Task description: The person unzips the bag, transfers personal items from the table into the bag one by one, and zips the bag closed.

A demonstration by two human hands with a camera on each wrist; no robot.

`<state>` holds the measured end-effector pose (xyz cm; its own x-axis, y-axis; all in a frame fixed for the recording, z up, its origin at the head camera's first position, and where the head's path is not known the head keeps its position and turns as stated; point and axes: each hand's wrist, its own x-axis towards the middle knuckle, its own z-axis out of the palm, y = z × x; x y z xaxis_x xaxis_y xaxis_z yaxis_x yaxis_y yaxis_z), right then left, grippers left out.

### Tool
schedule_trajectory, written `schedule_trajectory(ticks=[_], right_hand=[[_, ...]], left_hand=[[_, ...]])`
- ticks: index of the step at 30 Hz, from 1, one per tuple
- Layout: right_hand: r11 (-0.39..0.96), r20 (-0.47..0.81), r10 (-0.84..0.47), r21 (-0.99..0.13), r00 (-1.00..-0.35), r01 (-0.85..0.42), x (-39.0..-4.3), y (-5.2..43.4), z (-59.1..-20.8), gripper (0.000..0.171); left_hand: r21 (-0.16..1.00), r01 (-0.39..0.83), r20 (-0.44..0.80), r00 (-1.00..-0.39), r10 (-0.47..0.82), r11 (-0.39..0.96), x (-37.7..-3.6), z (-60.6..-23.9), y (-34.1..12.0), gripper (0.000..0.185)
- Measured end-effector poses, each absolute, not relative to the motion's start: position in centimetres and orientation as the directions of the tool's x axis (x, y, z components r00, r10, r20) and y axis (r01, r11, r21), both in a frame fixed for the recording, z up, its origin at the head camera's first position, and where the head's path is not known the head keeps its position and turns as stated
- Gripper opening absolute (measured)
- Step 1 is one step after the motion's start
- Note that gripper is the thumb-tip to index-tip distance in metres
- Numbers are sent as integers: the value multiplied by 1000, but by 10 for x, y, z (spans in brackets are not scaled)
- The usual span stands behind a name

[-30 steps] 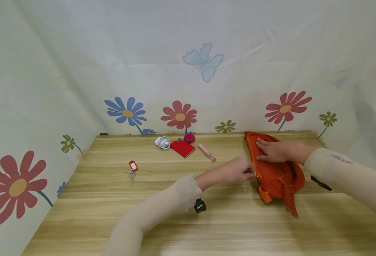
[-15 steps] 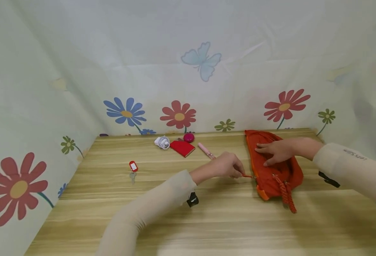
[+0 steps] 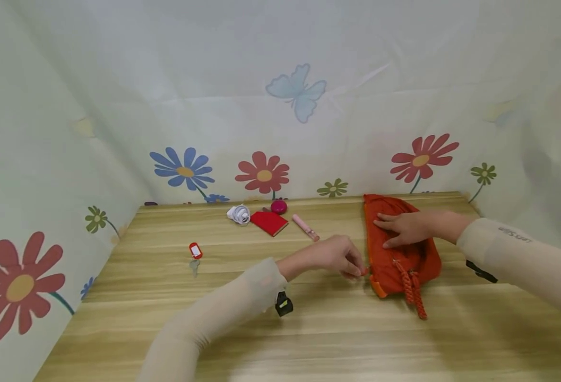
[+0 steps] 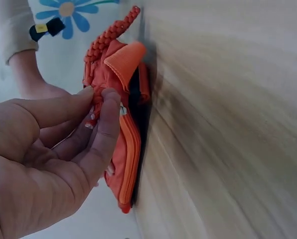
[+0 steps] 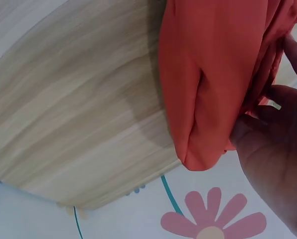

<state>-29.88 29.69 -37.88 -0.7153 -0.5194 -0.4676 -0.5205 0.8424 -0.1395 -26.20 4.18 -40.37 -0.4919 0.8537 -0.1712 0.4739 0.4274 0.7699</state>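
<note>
A floral cloth backdrop [image 3: 280, 106] (flowers and a pale butterfly) walls in the wooden table [image 3: 309, 329] on three sides. On the right half of the table lies an orange-red zip pouch [image 3: 399, 249], its braided cord [image 3: 411, 292] trailing toward the near edge. The right hand [image 3: 404, 228] rests flat on top of the pouch, fingers straight and spread, gripping nothing. The left hand [image 3: 339, 255] is at the pouch's left edge, its grip closed to a pinch: thumb and forefinger nip the small zip pull [image 4: 96, 107]. Well apart at the far side sit a red notebook [image 3: 269, 222], a coiled white cable [image 3: 239, 214], a pink tube [image 3: 305, 227], a round magenta case [image 3: 278, 206], and nearer, a key with a red tag [image 3: 195, 254].
</note>
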Motion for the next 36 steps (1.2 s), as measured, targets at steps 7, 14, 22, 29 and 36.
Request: schedule_trajectory(ticks=[7, 14, 22, 29, 36], right_hand=[[813, -401, -574, -176, -714, -554, -298, 292, -385, 81], [806, -397, -582, -166, -710, -568, -298, 280, -386, 80], [797, -344, -603, -217, -719, -564, -293, 288, -385, 78], [781, -246, -623, -259, -743, -569, -281, 310, -372, 79], [775, -272, -631, -265, -726, -574, -269, 317, -370, 80]], left_hand=[[794, 448, -196, -450, 871, 411, -261, -409, 37, 8], [790, 442, -219, -443, 869, 424, -263, -410, 28, 8], [568, 667, -141, -498, 856, 482, -271, -413, 30, 11], [395, 795, 34, -514, 857, 460, -264, -411, 45, 22], [232, 925, 126, -334, 934, 300, -248, -407, 62, 31]])
